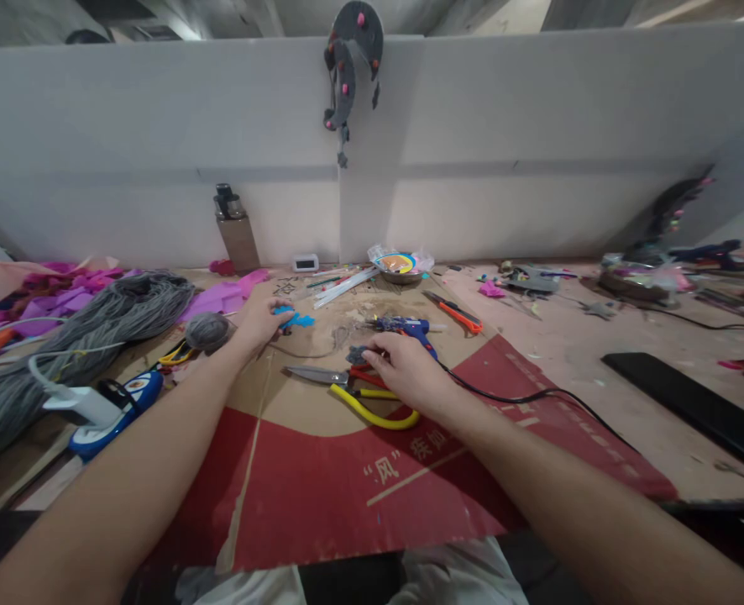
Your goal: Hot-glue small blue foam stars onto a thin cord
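My left hand [264,323] is closed at the fingertips on a small bright blue piece [299,320], whose material I cannot make out. Farther right, my right hand [406,367] pinches a small dark grey piece [355,355] between thumb and fingers. Under and beside that hand lie large scissors [372,413] with yellow and red handles, their blades pointing left. Just behind it rests a blue glue gun [417,327] with a black cord. All this lies over a red and brown cardboard sheet [309,470].
An orange utility knife [460,316], white glue sticks [345,287] and a bowl [403,273] lie farther back. Grey yarn [126,323], a yarn ball [208,332] and a blue power strip [117,416] are left. A black slab [687,403] lies right. Behind stands a white partition [221,109].
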Tool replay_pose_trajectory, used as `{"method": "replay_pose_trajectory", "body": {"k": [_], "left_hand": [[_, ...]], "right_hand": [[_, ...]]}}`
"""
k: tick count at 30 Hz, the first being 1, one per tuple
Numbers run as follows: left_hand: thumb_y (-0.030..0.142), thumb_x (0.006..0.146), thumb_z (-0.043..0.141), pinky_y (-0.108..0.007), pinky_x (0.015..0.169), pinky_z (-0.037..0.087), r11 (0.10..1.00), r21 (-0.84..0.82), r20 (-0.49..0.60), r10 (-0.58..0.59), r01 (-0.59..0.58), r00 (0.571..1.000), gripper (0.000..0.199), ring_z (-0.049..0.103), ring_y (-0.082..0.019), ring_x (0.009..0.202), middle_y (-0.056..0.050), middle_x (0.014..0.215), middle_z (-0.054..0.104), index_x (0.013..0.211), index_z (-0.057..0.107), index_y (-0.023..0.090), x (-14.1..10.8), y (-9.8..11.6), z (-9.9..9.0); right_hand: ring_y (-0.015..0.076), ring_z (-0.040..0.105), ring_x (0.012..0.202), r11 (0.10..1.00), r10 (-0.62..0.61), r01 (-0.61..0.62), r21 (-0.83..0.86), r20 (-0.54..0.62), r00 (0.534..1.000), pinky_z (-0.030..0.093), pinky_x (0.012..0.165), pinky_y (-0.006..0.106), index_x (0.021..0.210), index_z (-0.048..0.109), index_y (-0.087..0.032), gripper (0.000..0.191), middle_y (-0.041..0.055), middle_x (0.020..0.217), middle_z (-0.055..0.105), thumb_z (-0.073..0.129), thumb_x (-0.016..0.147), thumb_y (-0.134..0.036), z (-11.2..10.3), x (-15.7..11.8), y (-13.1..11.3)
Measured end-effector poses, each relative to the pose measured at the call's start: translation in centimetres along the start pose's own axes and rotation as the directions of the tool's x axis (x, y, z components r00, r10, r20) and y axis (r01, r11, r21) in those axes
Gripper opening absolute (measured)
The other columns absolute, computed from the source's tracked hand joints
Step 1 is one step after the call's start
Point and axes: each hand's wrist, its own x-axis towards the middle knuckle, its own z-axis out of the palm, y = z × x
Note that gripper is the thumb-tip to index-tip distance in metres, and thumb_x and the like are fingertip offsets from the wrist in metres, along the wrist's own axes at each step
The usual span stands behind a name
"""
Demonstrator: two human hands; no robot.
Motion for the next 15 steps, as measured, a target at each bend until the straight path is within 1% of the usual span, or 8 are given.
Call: {"method": "replay_pose_trajectory", "body": {"k": [3,5,6,7,9,10,12,15], "left_hand": [[0.025,0.081,0.054,-0.024,0.047,0.045,0.988,0.111,0.029,0.101,-0.104,0.994,0.031,0.057,-0.012,0.050,-0.004,0.070,0.066,0.109,0.064,0.015,0.9,0.0,0.6],[0.021,0.080,0.054,-0.030,0.064,0.052,0.963,0.191,0.066,0.180,-0.190,0.981,0.031,0.065,-0.017,0.069,-0.007,0.085,0.070,0.107,0.067,0.016,1.3,0.1,1.2],[0.018,0.078,0.054,-0.033,0.076,0.052,0.943,0.233,0.085,0.223,-0.237,0.971,0.031,0.066,-0.019,0.082,-0.008,0.095,0.071,0.106,0.068,0.016,1.4,0.1,1.5],[0.015,0.076,0.056,-0.035,0.088,0.048,0.924,0.266,0.099,0.258,-0.275,0.961,0.031,0.064,-0.021,0.096,-0.009,0.104,0.070,0.104,0.069,0.017,1.5,0.1,1.8],[0.012,0.072,0.059,-0.039,0.103,0.038,0.888,0.323,0.116,0.305,-0.326,0.945,0.033,0.055,-0.024,0.114,-0.009,0.117,0.067,0.103,0.070,0.018,1.4,0.1,2.3],[0.012,0.072,0.059,-0.041,0.106,0.034,0.875,0.347,0.120,0.316,-0.338,0.941,0.034,0.052,-0.026,0.118,-0.009,0.120,0.065,0.103,0.070,0.018,1.3,0.1,2.5],[0.014,0.072,0.060,-0.045,0.107,0.030,0.850,0.390,0.132,0.328,-0.354,0.935,0.033,0.051,-0.028,0.120,-0.010,0.121,0.065,0.103,0.071,0.019,1.2,0.0,2.7],[0.015,0.073,0.059,-0.045,0.106,0.031,0.824,0.428,0.158,0.336,-0.371,0.928,0.031,0.053,-0.029,0.118,-0.011,0.120,0.066,0.101,0.071,0.019,1.3,-0.2,2.7]], "right_hand": [[0.0138,0.053,0.067,1.000,-0.026,0.027,-0.016,0.013,1.000,0.035,0.063,0.025,0.072,0.060,-0.017,0.019,0.0033,0.073,0.063,0.050,0.088,-0.021,0.3,0.0,0.1],[0.0138,0.053,0.067,0.999,-0.046,0.046,-0.018,0.016,0.999,0.035,0.063,0.025,0.072,0.060,-0.017,0.020,0.0035,0.074,0.063,0.049,0.088,-0.022,0.4,0.1,0.3],[0.0138,0.054,0.068,0.998,-0.052,0.052,-0.020,0.016,0.999,0.035,0.064,0.025,0.073,0.061,-0.017,0.020,0.0035,0.074,0.064,0.049,0.088,-0.022,0.5,0.1,0.3],[0.0139,0.054,0.068,0.998,-0.057,0.057,-0.023,0.015,0.998,0.035,0.064,0.025,0.073,0.061,-0.017,0.020,0.0036,0.075,0.064,0.049,0.088,-0.022,0.5,0.0,0.3],[0.0140,0.054,0.069,0.998,-0.059,0.060,-0.031,0.016,0.998,0.035,0.063,0.025,0.075,0.062,-0.017,0.019,0.0036,0.076,0.065,0.050,0.088,-0.023,0.6,0.0,0.3],[0.0141,0.054,0.069,0.998,-0.054,0.055,-0.039,0.017,0.998,0.035,0.063,0.025,0.075,0.063,-0.017,0.019,0.0037,0.076,0.065,0.050,0.088,-0.023,0.5,0.0,0.2],[0.0142,0.054,0.069,0.997,-0.044,0.045,-0.056,0.021,0.999,0.035,0.063,0.025,0.075,0.063,-0.017,0.019,0.0038,0.076,0.065,0.051,0.088,-0.023,0.5,0.0,0.1],[0.0141,0.054,0.068,0.997,-0.045,0.046,-0.058,0.024,0.999,0.035,0.062,0.025,0.074,0.062,-0.017,0.019,0.0037,0.074,0.065,0.051,0.088,-0.023,0.5,0.0,0.1]]}}
